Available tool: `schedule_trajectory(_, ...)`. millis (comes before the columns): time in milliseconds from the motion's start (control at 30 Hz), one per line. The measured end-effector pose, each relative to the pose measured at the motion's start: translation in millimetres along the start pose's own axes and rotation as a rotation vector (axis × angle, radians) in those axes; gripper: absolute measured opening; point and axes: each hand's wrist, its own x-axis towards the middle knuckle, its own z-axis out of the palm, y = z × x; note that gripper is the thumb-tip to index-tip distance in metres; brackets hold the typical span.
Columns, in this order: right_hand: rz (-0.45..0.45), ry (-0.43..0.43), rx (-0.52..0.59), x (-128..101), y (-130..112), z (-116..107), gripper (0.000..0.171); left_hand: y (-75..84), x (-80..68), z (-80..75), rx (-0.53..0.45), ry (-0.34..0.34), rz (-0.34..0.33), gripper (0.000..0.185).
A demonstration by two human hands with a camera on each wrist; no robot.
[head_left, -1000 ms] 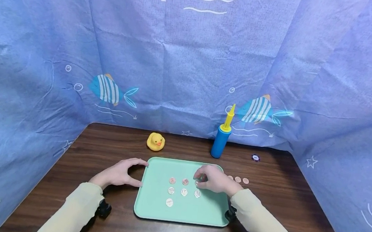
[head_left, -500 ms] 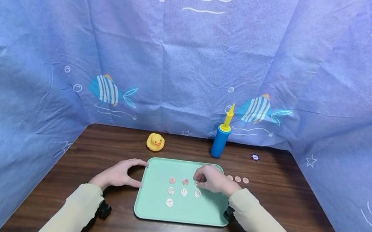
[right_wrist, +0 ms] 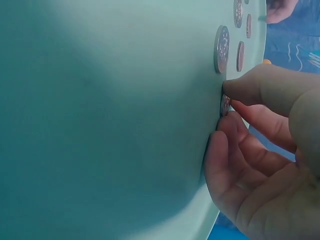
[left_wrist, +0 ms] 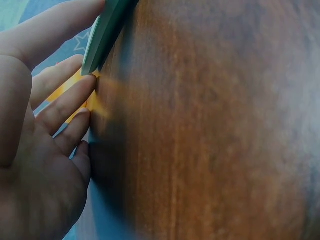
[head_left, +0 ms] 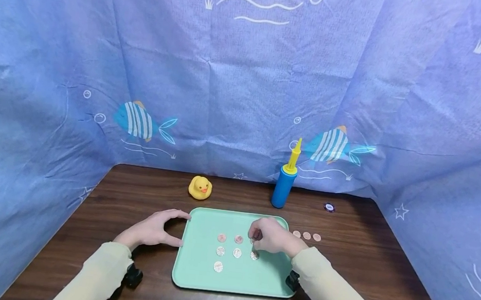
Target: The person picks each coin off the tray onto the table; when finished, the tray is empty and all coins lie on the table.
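Note:
A light green tray lies on the table. On it sit several coins in loose rows, among them a pinkish coin at the back and a silvery coin nearest the front. My right hand reaches over the tray's right part. Its thumb and curled fingers close around a coin lying flat at the end of the back row, mostly covered in the head view. Thumb and fingers spread wide, my left hand touches the tray's left rim and holds nothing.
Three pinkish coins lie in a row just right of the tray. Behind it stand a yellow rubber duck and a blue-and-yellow hand pump. A dark-edged chip lies at the back right. A blue fish-patterned cloth hangs behind.
The head view tips slightly upward, so the tray and table appear lower. Both hands stay almost still relative to the tray; the right fingers shift only slightly at the coin.

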Motion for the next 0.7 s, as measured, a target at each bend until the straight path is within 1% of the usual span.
schedule_trajectory(233, 0.019, -0.023, 0.025, 1.7, 0.8, 1.1, 0.018, -2.3, -0.1, 0.7, -0.005, 0.005, -0.008, 0.074)
schedule_trajectory(467, 0.026, -0.030, 0.021, 2.9, 2.5, 2.1, 0.019, -2.0, -1.7, 0.3, 0.003, -0.006, 0.020, 0.074)
schedule_trajectory(700, 0.020, -0.029, 0.040, 4.6, 3.0, 1.3, 0.021, -2.6, -0.3, 0.1, -0.012, 0.001, 0.007, 0.075)
